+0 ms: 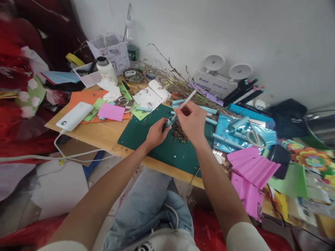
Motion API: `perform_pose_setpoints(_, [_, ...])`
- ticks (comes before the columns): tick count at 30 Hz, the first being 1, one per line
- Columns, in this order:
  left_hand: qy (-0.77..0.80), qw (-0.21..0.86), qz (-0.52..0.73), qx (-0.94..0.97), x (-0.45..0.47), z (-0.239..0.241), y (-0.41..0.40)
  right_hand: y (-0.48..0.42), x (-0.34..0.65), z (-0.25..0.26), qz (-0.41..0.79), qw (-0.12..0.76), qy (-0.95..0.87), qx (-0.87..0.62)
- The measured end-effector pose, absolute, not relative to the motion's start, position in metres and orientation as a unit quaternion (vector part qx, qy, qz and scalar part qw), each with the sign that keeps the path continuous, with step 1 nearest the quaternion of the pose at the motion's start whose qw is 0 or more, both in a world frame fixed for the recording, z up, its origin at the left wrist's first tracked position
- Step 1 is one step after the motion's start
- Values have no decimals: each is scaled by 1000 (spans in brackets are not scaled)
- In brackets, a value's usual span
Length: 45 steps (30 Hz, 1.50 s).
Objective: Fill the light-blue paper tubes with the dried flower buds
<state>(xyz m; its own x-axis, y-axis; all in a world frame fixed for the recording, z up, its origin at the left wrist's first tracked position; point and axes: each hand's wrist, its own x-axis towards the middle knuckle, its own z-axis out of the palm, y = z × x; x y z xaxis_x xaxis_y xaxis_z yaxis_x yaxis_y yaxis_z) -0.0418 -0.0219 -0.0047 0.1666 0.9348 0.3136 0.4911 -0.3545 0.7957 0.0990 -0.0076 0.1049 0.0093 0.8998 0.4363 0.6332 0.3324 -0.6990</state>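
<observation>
My left hand is closed around a short light-blue paper tube, which stands tilted over the dark green mat. In my right hand a thin white stick is pinched, slanting down with its lower end at the tube's mouth. Whether the stick's tip is inside the tube I cannot tell. Under and beside my hands lies a pile of small brown plant bits. More light-blue paper tubes lie behind and right of my right hand.
A white power bank with a cable lies at left, near a white bottle. Dry twigs and a white device with two round dishes are along the wall. Scissors and pink folded paper lie at right.
</observation>
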Motion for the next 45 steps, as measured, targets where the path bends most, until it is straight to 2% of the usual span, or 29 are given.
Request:
perform_pose_setpoints(5, [498, 264, 403, 721, -43, -2, -23, -7, 94, 104, 157, 384, -722, -554])
perform_pose_setpoints(10, [503, 271, 402, 715, -43, -1, -23, -5, 94, 101, 151, 423, -700, -555])
perform_pose_setpoints(30, [506, 268, 402, 715, -43, -1, -23, -13, 105, 104, 179, 375, -748, -518])
perform_pose_setpoints(39, [505, 277, 398, 714, -43, 1, -23, -12, 108, 102, 236, 410, -713, -518])
perform_pose_setpoints(45, [506, 267, 396, 718, -43, 0, -22, -14, 103, 102, 304, 475, -642, -519])
